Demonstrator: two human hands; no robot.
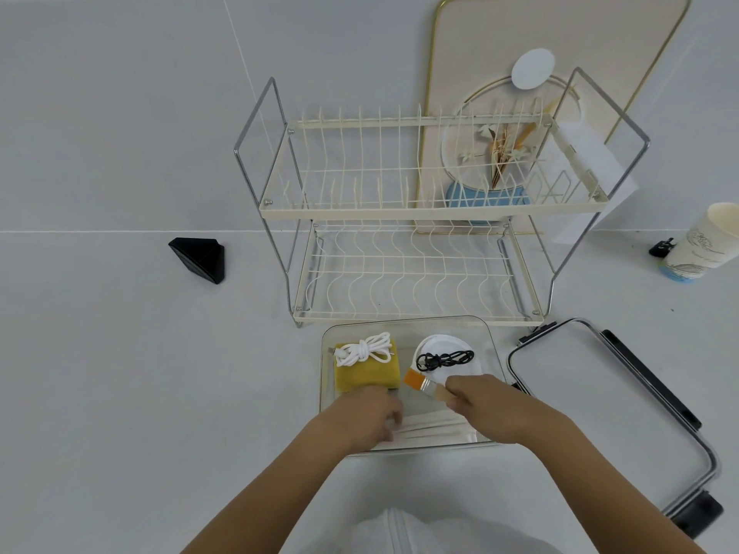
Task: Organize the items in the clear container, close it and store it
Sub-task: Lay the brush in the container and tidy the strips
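Note:
The clear container (404, 327) stands open in front of the dish rack. Inside on the left, a yellow sponge (366, 373) carries a coiled white cable (366, 349). To the right a white round disc (460, 371) has a coiled black cable (444, 359) on top. White sticks (434, 431) lie along the near side. My right hand (490, 407) is shut on a small brush (424, 383) with orange bristles, held over the container. My left hand (366, 417) reaches into the near left part, fingers curled beside the sticks; its grip is blurred.
The container's lid (600, 409) with black latches lies flat to the right. A two-tier wire dish rack (412, 217) stands right behind the container. A black wedge-shaped object (200, 253) sits to the left, a paper cup (706, 243) and a small black clip (662, 246) at the far right.

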